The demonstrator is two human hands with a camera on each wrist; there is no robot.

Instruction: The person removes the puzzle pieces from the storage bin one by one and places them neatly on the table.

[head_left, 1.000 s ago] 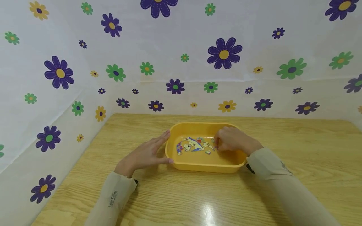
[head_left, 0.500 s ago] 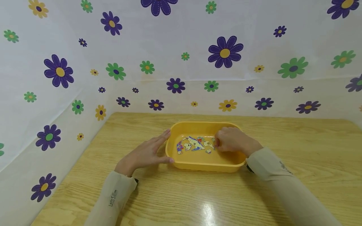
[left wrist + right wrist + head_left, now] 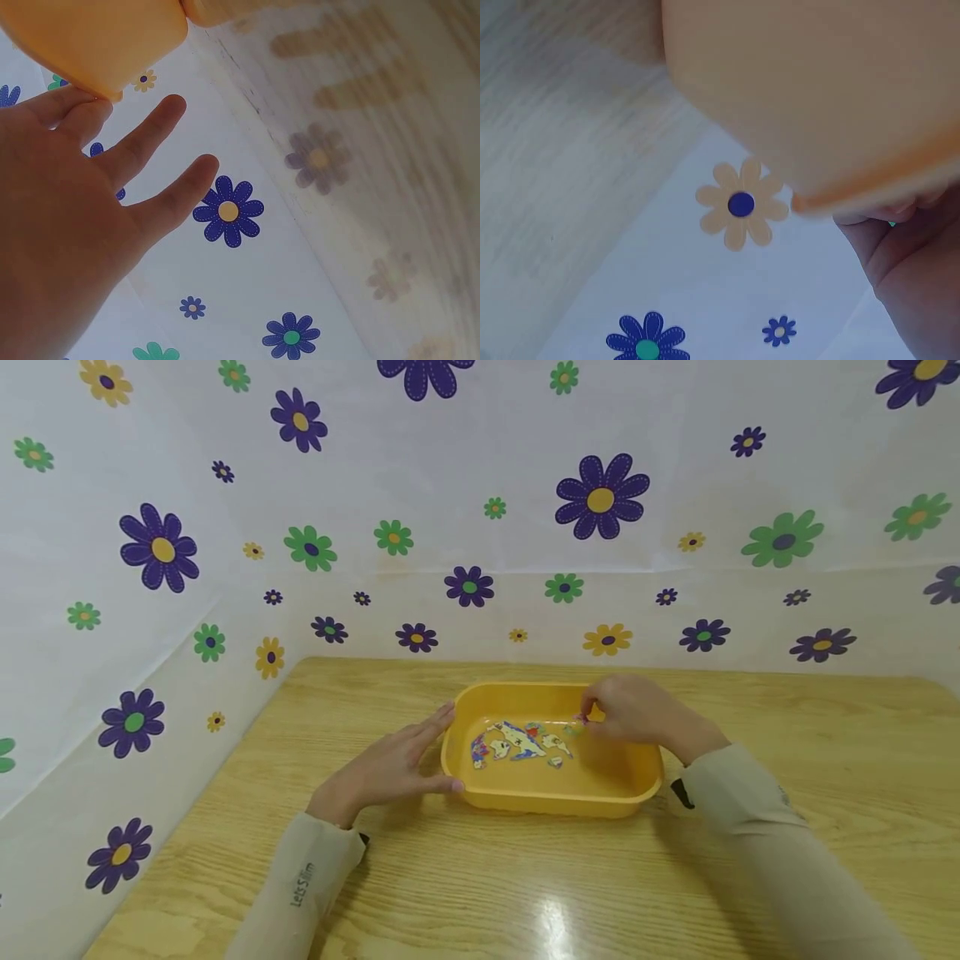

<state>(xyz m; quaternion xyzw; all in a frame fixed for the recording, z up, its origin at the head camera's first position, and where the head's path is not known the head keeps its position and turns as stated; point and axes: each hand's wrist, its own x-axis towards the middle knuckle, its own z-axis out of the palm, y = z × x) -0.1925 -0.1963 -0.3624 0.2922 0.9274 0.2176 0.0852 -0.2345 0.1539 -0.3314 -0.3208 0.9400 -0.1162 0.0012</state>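
A yellow plastic basin (image 3: 555, 797) stands on the table, with several flat, irregular printed cut-outs (image 3: 521, 740) lying on its floor. My left hand (image 3: 382, 774) rests against the basin's left end, thumb and fingers spread along the rim; in the left wrist view the fingers of this hand (image 3: 67, 187) look mostly straight. Over the basin's right part, my right hand (image 3: 637, 710) pinches a small pink-purple cut-out (image 3: 581, 719) between thumb and fingertips, above the floor. In the right wrist view the basin's wall (image 3: 817, 90) hides most of the right hand (image 3: 922, 262).
The wooden table (image 3: 465, 877) extends around the basin on all sides. A white sheet with printed flowers (image 3: 450, 468) forms a wall behind the table and along its left.
My right hand has risen from the basin's floor and moved slightly right and back, with a small pink-purple cut-out now visible at its fingertips. The left hand keeps its place on the rim.
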